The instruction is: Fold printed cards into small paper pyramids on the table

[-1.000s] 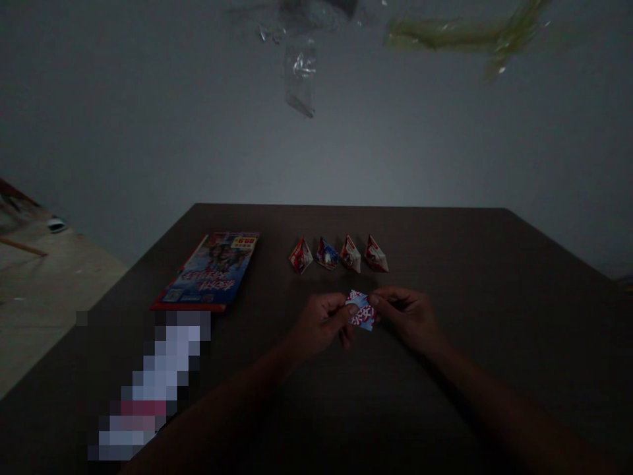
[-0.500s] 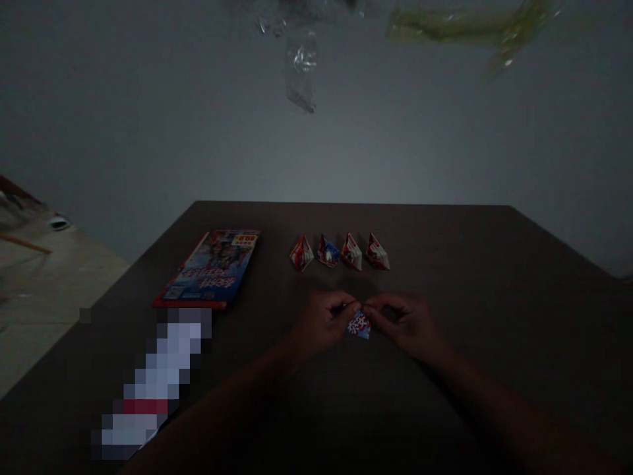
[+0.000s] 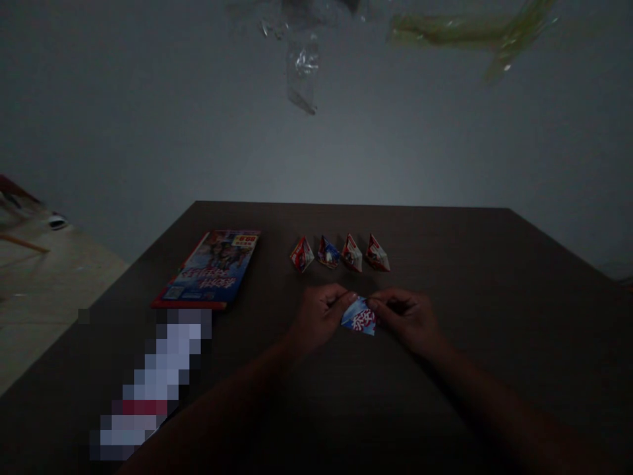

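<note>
A small folded piece of printed paper (image 3: 360,318), blue with red and white characters, is held up between my two hands over the table. My left hand (image 3: 321,316) pinches its upper left edge between thumb and fingers. On the other side, my right hand (image 3: 408,320) grips the upper right edge in the same way. Just beyond the hands stands a row of several folded paper shapes (image 3: 328,252), pointed at the top and printed in red, blue and white. Fingertips hide the top of the held paper.
A stack of printed leaflets (image 3: 212,267) lies on the dark table (image 3: 455,251) to the left. Nearer me on that side is a pale pixelated strip (image 3: 158,376). A grey wall (image 3: 395,145) rises behind the table, with yellow tape (image 3: 445,31) and clear plastic on it.
More of the blue printed face of the paper now shows, as it has turned and my hands have moved slightly apart. The row of folded shapes stays as it was.
</note>
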Motion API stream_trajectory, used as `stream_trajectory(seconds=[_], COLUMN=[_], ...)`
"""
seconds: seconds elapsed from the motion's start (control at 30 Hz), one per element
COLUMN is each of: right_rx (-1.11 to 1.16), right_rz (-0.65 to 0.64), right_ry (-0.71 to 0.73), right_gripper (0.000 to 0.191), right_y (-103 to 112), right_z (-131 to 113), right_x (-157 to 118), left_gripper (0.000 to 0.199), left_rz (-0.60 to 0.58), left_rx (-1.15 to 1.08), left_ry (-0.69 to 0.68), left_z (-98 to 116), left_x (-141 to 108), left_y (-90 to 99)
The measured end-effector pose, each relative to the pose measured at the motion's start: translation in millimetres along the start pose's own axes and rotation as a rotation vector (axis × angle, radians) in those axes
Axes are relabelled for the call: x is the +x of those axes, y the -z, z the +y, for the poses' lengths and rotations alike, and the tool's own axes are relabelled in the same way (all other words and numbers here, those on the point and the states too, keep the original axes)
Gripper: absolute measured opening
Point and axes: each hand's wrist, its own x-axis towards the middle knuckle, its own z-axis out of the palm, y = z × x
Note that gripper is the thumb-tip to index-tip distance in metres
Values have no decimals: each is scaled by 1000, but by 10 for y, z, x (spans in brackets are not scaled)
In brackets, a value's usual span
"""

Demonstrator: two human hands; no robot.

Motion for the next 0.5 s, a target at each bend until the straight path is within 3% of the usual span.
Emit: stream_trajectory(seconds=[0.23, 0.5], right_rx=[-5, 90], right_rz=[53, 62], right_ry=[-10, -26], right_gripper=[22, 22], right_y=[-18, -47], right_z=[29, 0], right_x=[5, -38], left_gripper=[33, 31], left_rz=[9, 100], left_rx=[43, 153], left_ry=[41, -91], left_z=[-54, 6], left_x=[-33, -48], left_y=[-72, -84])
